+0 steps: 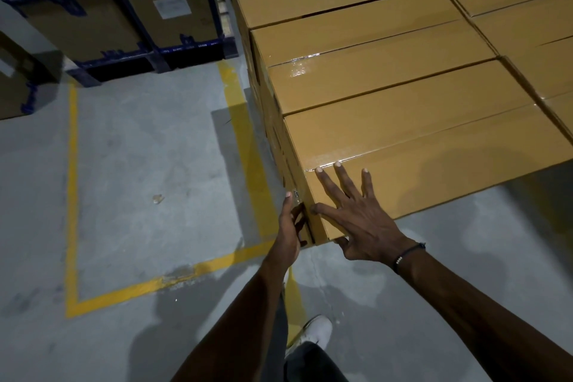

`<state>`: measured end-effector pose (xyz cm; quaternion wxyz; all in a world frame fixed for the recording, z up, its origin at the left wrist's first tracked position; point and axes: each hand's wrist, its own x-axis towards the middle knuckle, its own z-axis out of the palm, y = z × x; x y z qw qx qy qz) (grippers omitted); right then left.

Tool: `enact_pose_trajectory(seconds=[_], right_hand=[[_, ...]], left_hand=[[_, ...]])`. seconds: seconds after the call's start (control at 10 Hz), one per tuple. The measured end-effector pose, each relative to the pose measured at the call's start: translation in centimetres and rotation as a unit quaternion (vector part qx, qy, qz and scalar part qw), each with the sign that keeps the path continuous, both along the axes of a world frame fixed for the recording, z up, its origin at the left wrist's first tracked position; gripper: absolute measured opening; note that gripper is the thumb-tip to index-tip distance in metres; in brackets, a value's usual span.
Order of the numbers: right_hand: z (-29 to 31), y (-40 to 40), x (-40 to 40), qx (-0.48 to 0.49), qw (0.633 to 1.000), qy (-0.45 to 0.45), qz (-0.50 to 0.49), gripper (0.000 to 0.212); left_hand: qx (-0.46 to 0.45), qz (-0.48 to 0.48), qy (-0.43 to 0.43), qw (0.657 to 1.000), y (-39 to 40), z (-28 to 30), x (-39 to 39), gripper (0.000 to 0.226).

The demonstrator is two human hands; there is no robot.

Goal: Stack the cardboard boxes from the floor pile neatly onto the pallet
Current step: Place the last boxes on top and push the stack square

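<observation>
A stack of brown taped cardboard boxes fills the upper right, and the nearest cardboard box (418, 146) has its corner toward me. My right hand (356, 214) lies flat on top of that box near its front left corner, fingers spread and straight, thumb over the front edge. My left hand (290, 226) presses against the box's left side at the same corner, fingers straight. The pallet beneath the stack is hidden.
Yellow floor lines (73, 195) mark a bay on the grey concrete to the left. Dark boxes strapped with blue bands (130, 9) stand at the back left. My white shoe (316, 332) is on the floor below my arms.
</observation>
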<state>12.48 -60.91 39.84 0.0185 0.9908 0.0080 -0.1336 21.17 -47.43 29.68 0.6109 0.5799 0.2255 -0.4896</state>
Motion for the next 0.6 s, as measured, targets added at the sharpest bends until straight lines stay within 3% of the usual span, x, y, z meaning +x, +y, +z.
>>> enact_pose_trajectory(seconds=[0.2, 0.4, 0.6], right_hand=[[-0.1, 0.3, -0.3, 0.005, 1.0, 0.002, -0.004, 0.104], [0.8, 0.4, -0.7, 0.047, 0.998, 0.022, -0.039, 0.136], [4.5, 0.5, -2.6, 0.196, 0.973, -0.023, -0.118, 0.129]], left_hand=[[-0.003, -0.036, -0.039, 0.999, -0.7, 2.1, -0.6, 0.057], [-0.017, -0.031, -0.082, 0.996, -1.8, 5.3, -0.5, 0.052], [-0.022, -0.027, -0.153, 0.988, -2.3, 10.4, 1.2, 0.064]])
